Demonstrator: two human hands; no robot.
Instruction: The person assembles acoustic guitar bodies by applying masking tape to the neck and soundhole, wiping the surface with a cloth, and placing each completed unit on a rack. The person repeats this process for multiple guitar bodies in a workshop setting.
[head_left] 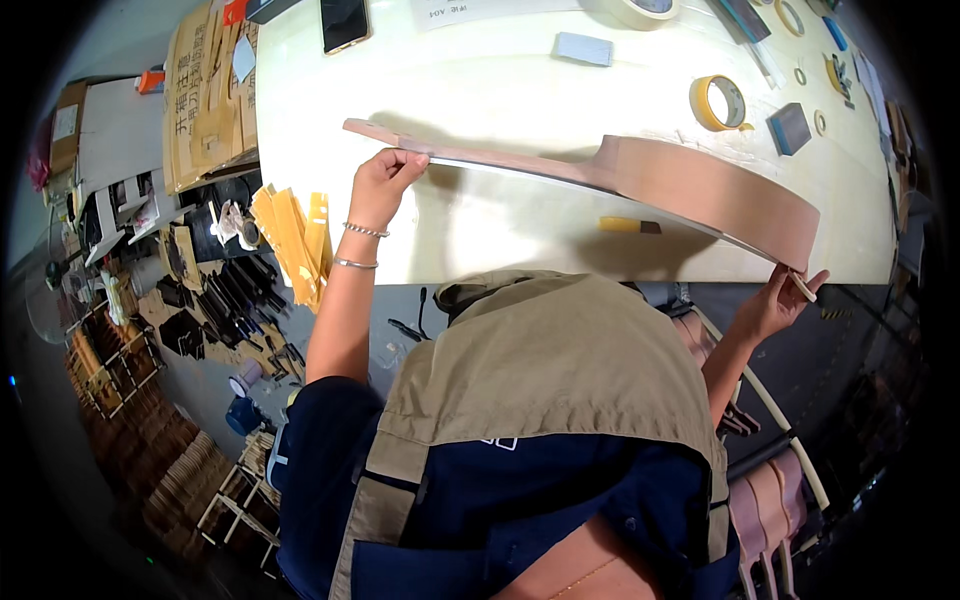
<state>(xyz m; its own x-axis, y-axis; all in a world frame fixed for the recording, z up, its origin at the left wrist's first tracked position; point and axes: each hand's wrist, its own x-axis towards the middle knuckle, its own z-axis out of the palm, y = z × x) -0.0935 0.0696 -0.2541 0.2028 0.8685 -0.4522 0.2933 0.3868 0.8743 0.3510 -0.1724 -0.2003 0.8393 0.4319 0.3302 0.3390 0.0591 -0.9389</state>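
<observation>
An unfinished wooden guitar, with a brown body and a long thin neck, is held on edge above the pale workbench. My left hand grips the neck near its head end, at the left. My right hand holds the lower end of the body at the bench's near right edge. Two thin bracelets sit on my left wrist. My beige vest and blue shirt fill the lower middle of the view.
On the bench lie a roll of yellow tape, a grey sanding block, a dark phone, a small dark block and a yellow-handled tool. Yellow strips hang at the bench's left edge. Wooden parts crowd the floor at left.
</observation>
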